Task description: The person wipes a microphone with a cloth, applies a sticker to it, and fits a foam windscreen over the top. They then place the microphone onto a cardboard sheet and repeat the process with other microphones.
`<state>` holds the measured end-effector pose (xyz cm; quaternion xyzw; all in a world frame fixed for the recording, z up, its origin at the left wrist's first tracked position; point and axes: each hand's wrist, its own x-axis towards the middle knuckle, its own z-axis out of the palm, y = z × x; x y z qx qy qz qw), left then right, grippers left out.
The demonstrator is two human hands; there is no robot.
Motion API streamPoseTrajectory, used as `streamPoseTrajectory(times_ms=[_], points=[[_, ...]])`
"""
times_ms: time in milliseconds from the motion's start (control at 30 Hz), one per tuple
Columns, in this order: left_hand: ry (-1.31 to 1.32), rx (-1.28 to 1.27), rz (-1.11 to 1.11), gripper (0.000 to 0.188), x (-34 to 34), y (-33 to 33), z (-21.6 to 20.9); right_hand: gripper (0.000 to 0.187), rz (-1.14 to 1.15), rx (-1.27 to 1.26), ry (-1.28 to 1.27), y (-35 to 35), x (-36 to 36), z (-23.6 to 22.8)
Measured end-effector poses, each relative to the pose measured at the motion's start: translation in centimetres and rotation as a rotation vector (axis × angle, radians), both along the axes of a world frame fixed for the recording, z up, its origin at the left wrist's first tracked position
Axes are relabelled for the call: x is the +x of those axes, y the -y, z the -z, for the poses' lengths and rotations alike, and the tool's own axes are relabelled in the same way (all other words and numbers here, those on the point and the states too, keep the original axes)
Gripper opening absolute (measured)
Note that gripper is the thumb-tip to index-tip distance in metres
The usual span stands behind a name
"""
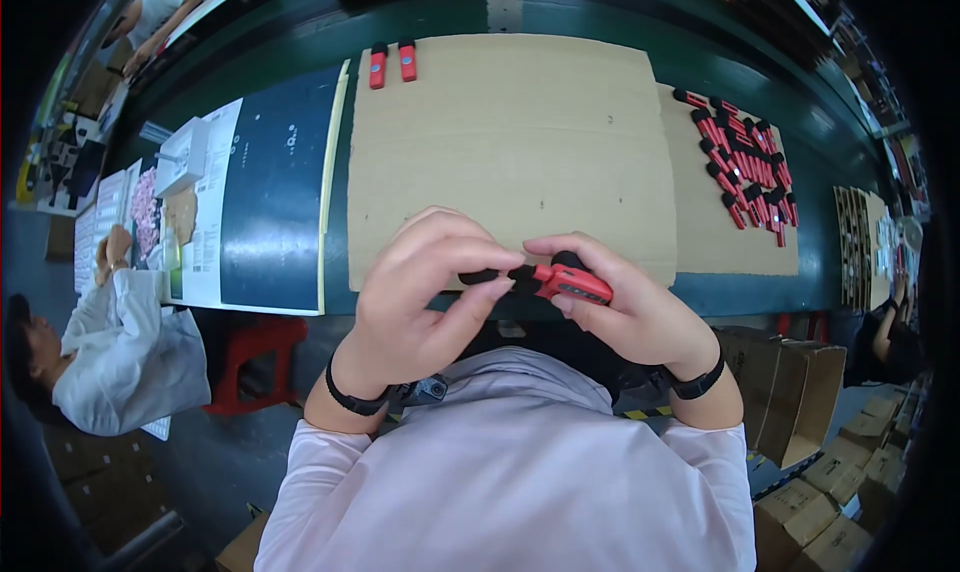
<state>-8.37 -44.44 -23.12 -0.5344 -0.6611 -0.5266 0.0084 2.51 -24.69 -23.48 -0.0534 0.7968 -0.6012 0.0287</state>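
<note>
Your right hand (645,312) grips a red-and-black handheld device (585,286); your left hand (415,287) pinches a small black piece (480,276) just left of it. Two similar units (408,62) far left on center cardboard (510,142), cluster (752,165) on right cardboard (715,252).

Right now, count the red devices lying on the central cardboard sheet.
2. One red device lies at the far left corner of the cardboard sheet, the second device just right of it. The left hand and right hand may hide others.
</note>
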Motion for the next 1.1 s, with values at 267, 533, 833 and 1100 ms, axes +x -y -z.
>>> streamPoseTrajectory(times_ms=[267, 533, 833, 1100], points=[[0.263, 0.134, -0.114, 0.028, -0.4, 0.6, 1.3, 0.029, 0.004, -0.454, 0.395, 0.3, -1.0, -0.2], [0.216, 0.142, -0.009, 0.031, -1.3, 0.6, 1.8, 0.031, -0.078, -0.337, 0.19, 1.4, -1.3, 0.0], [0.212, 0.104, -0.025, 0.033, -0.8, 0.4, 1.7, 0.033, -0.123, -0.249, 0.208, 1.0, -1.5, -0.5], [0.029, -0.006, -0.044, 0.036, -0.8, 0.7, 1.0, 0.033, -0.129, -0.072, 0.165, 0.9, -1.3, -0.6]])
